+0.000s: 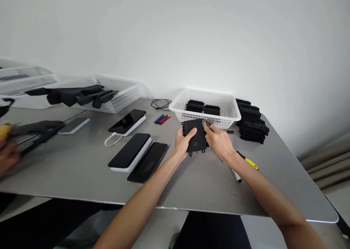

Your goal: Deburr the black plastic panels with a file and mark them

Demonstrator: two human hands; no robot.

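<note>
In front of the white basket, my left hand is closed on a flat black plastic panel with small tabs along its edges, the thumb lying across its face. My right hand is at the panel's upper right edge, its fingers pinched together. A small greyish piece shows by those fingertips, too small and partly hidden to name. Below my right forearm lie a yellow-and-black handled tool and a white marker-like stick with a black end, both partly covered.
The white basket holds several black toothed parts; more are stacked to its right. Phones, white power banks, lighters and a black cable lie leftward. At far left, another person's hand works near a basket of black pieces.
</note>
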